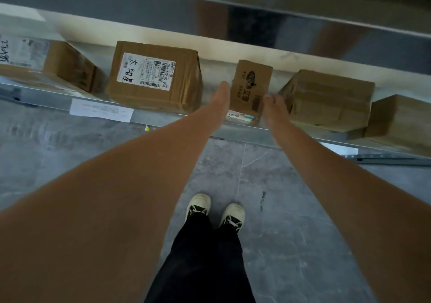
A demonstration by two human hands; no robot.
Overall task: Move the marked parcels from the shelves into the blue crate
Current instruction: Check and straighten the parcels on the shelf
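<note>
A small upright cardboard parcel (253,84) with a dark printed logo stands at the front of a low metal shelf (58,103). Both my arms reach down to it. My left hand (220,100) lies flat along the parcel's left side, fingers straight. On the parcel's right side is my right hand (275,108), fingers extended. Both hands sit close against the parcel, and I cannot tell whether they press on it. It still rests on the shelf. The blue crate is not in view.
On the same shelf, a large box with a white handwritten label (154,76) stands left of the small parcel, with another labelled box (67,66) further left. Two plain boxes (326,100) (401,121) stand to the right. An upper shelf beam (233,18) overhangs. My feet (214,211) stand on grey floor tiles.
</note>
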